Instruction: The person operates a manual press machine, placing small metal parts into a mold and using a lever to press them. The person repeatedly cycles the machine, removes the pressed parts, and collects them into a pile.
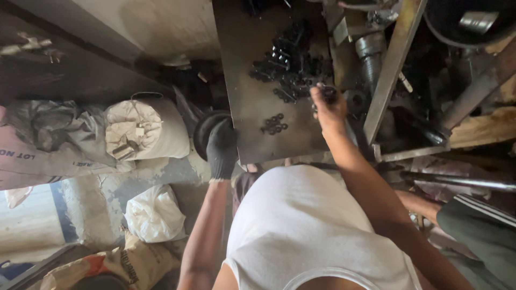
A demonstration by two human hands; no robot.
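My left hand point(221, 147) wears a black glove and grips the left edge of a dark metal plate point(252, 96); a round black disc point(204, 129) sits right behind it. My right hand point(328, 104) is bare and reaches onto the plate, its fingers closed around a small dark metal piece at the edge of a heap of black nuts and bolts point(293, 59). A small cluster of black nuts point(274, 124) lies on the plate between my two hands.
White sacks point(142, 129) and a tied white bag point(155, 214) stand on the floor at left. An angled metal bar point(392, 64), pipes and scrap metal crowd the right. Another person's arm in a striped dark sleeve point(478, 225) shows at lower right.
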